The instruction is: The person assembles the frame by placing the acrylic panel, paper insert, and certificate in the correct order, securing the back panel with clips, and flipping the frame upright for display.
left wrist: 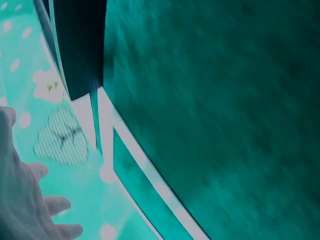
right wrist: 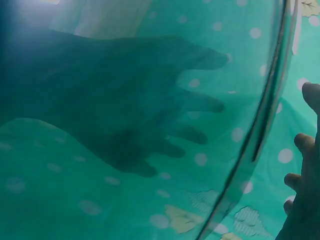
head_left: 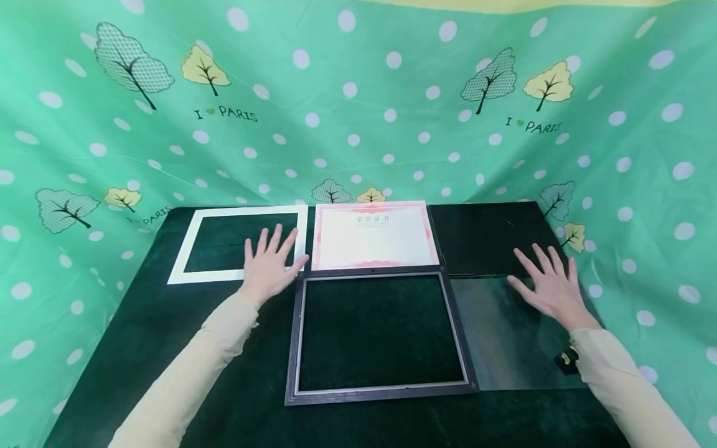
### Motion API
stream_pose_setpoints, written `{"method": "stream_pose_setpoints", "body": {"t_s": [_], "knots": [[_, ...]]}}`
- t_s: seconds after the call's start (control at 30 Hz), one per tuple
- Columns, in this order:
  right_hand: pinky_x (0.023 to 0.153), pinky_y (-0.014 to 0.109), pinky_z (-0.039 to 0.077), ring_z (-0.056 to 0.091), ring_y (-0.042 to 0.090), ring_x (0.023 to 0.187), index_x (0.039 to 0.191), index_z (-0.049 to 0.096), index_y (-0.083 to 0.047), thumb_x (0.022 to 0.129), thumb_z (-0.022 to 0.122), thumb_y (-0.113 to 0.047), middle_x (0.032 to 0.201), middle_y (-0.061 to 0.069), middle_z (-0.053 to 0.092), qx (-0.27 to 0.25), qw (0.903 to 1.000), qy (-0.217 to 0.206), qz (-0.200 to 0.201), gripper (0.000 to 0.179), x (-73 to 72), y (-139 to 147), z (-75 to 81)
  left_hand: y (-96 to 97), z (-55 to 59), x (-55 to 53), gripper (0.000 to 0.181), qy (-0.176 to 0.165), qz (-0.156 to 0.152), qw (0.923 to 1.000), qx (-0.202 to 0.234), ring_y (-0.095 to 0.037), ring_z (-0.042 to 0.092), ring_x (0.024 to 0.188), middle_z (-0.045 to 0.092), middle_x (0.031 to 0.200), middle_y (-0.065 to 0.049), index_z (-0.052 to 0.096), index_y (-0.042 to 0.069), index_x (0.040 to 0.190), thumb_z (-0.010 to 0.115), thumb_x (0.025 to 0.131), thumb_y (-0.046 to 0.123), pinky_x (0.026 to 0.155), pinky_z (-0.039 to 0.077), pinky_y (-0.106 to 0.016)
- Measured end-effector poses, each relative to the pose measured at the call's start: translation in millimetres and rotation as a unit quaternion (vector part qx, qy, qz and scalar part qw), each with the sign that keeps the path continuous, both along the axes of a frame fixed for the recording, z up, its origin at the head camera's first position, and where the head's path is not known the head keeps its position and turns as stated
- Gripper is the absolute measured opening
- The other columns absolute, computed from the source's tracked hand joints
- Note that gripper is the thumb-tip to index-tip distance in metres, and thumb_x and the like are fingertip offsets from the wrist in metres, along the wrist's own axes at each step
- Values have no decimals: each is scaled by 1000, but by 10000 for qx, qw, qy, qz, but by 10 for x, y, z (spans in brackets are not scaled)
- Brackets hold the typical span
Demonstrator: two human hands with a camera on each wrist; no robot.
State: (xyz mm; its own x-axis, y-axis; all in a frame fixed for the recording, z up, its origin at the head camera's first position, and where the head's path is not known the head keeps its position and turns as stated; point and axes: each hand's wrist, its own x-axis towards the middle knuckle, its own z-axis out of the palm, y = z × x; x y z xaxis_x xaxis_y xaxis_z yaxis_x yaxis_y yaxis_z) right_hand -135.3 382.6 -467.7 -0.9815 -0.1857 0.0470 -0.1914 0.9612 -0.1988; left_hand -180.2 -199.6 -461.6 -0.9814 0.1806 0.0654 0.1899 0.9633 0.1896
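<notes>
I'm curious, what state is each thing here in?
Picture frame: lying flat, no picture inside.
White picture mat: lying flat, nothing mounted in it.
Certificate: flat, face up, unframed.
Black panel: lying flat.
Transparent sheet: lying flat, outside the frame.
Polka-dot cloth: hanging.
Left grip: fingers spread, holding nothing.
Right grip: fingers spread, holding nothing.

L arm (head_left: pixel 185 379), pale sleeve, runs up from btm L of head view; L hand (head_left: pixel 269 264) just L of ctr, back up, fingers straight & spread, thumb out to R. R arm (head_left: pixel 627 386), same sleeve, comes from btm R; R hand (head_left: pixel 551 289) mid-R, back up, fingers spread & pointing upper L, thumb to L
</notes>
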Motion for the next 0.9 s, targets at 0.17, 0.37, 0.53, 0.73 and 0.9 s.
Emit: {"method": "stream_pose_setpoints", "body": {"t_s": [0.17,0.37,0.53,0.73,0.9], "knots": [[102,70,-5,9,54,135,155,19,-19,100,43,-47,147,33,20,-100,9998,-152,-52,67,101,202,-80,273,-32,31,75,-146,-527,9984,-169,-40,6,144,18,158,-14,25,22,155,39,94,64,109,-2,-62],[88,76,11,25,59,118,154,20,-14,104,36,-42,135,38,29,-383,9968,-476,-522,60,299,439,-169,594,-105,124,73,-413,-1342,9892,-425,-39,15,143,22,157,-12,26,25,154,36,94,65,109,5,-62],[74,73,21,25,62,114,155,13,-10,104,33,-40,132,41,26,-675,9910,-771,-866,62,468,604,-202,803,-89,174,72,-639,-1695,9824,-457,-37,15,143,22,158,-10,26,25,154,35,95,65,110,6,-61],[74,71,22,25,64,112,153,10,-2,104,37,-34,130,48,23,-934,9888,-656,-957,64,613,726,-210,1052,25,241,72,-1021,-2199,9697,-297,-36,15,144,21,158,-10,22,24,155,32,96,64,111,7,-60],[81,71,25,25,65,111,149,12,7,104,40,-30,128,51,24,-1038,9887,-574,-912,65,678,763,-188,1253,19,355,70,-1199,-2731,9544,-114,-37,13,144,19,158,-12,25,22,155,33,97,62,110,9,-60]]}}
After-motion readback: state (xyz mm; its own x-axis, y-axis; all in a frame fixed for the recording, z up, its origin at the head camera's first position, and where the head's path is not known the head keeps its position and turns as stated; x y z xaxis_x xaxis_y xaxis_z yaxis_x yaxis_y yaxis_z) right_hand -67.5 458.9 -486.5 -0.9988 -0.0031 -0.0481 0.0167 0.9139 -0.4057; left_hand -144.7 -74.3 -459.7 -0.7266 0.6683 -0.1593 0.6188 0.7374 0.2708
